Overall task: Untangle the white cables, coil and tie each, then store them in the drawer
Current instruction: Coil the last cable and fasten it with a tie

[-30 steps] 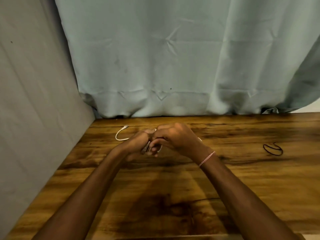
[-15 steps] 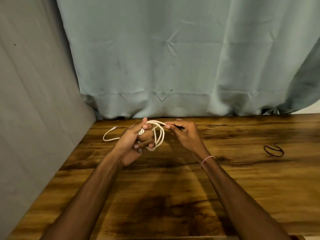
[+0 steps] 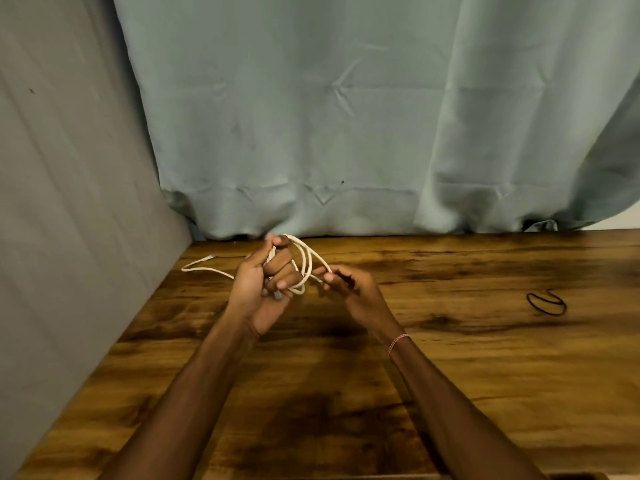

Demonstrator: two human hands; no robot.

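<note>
Pinching a strand of the white cable (image 3: 304, 263) between thumb and fingertip, the right hand (image 3: 349, 285) sits just right of the left hand (image 3: 263, 285), whose fingers curl closed around several loops of the same cable. A loose tail runs left from the left hand and lies on the wooden table (image 3: 450, 358), ending near the grey wall (image 3: 69, 202). Well apart to the right, black bands (image 3: 546, 302) lie flat. A thin bracelet (image 3: 398, 342) circles the right wrist.
</note>
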